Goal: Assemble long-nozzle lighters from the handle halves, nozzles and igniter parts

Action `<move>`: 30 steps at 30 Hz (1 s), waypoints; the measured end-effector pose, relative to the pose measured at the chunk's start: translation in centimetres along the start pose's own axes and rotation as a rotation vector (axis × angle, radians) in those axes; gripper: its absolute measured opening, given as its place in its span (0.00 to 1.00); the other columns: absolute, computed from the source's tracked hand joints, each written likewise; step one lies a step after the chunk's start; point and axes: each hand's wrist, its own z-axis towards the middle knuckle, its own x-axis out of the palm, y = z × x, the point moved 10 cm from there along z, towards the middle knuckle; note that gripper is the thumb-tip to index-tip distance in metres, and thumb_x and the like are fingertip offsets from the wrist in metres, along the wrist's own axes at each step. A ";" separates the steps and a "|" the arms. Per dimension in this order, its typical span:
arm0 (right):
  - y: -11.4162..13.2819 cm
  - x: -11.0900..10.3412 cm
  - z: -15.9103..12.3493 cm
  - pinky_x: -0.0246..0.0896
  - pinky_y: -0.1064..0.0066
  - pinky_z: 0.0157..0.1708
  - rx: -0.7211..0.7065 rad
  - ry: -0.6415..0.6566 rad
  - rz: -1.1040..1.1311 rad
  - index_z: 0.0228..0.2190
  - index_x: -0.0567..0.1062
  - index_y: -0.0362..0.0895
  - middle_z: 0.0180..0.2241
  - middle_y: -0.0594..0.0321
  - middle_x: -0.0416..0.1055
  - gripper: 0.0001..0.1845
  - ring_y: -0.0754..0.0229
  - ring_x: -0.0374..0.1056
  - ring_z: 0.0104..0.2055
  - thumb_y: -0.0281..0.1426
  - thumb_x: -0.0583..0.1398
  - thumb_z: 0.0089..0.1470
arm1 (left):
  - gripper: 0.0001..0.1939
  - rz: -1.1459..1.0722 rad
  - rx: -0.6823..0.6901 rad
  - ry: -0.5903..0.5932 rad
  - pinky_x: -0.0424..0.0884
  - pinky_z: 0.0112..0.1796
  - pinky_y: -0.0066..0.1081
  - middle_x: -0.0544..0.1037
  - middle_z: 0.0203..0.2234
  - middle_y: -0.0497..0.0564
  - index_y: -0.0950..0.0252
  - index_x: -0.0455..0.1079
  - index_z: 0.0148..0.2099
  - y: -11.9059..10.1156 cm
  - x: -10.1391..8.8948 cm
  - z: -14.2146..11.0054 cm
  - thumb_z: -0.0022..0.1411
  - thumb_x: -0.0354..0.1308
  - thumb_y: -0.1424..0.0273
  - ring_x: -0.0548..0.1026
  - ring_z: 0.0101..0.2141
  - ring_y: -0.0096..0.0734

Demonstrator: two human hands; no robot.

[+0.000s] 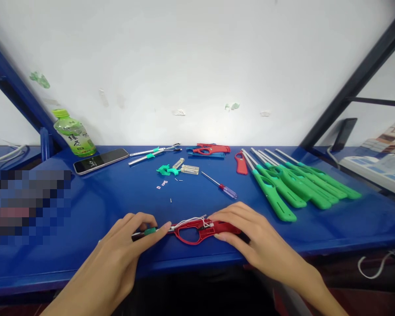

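Observation:
Near the table's front edge, a red lighter casing (188,240) with its inside facing up lies between my two hands. White wires (191,220) run along it past the oval trigger opening. My left hand (131,241) is closed on the lighter's front end, where the tube and a green piece show. My right hand (242,230) grips the red handle end, its fingers over the top and thumb below. Beyond them lies a screwdriver (228,191) with a purple handle. Small screws (170,200) and green plastic pieces (164,169) are scattered nearby.
Several green lighters (278,206) lie fanned out at the right. Red and blue casings (213,149), clear fuel tanks (190,169) and two metal tubes (148,156) sit toward the wall. A phone (101,161) and a green bottle (74,134) stand at the back left.

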 end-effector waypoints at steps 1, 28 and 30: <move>0.0 0.0 0.0 0.66 0.61 0.58 0.000 0.001 0.001 0.56 0.76 0.55 0.53 0.65 0.79 0.13 0.55 0.71 0.55 0.33 0.61 0.72 | 0.41 -0.001 0.003 -0.006 0.76 0.49 0.36 0.76 0.54 0.52 0.42 0.66 0.71 0.0 0.0 0.0 0.65 0.44 0.85 0.76 0.47 0.37; -0.1 0.0 -0.1 0.67 0.61 0.57 -0.001 -0.009 0.000 0.56 0.75 0.56 0.52 0.65 0.80 0.13 0.55 0.72 0.54 0.33 0.60 0.73 | 0.41 -0.022 -0.030 -0.032 0.75 0.52 0.38 0.76 0.56 0.50 0.41 0.68 0.69 -0.1 0.0 -0.2 0.66 0.44 0.87 0.75 0.52 0.37; -0.1 0.0 -0.2 0.67 0.61 0.57 -0.004 -0.011 -0.003 0.56 0.75 0.56 0.52 0.65 0.80 0.13 0.55 0.72 0.54 0.34 0.60 0.73 | 0.40 -0.022 -0.029 -0.036 0.75 0.52 0.36 0.77 0.55 0.49 0.41 0.68 0.69 -0.1 0.0 -0.2 0.66 0.44 0.86 0.76 0.52 0.37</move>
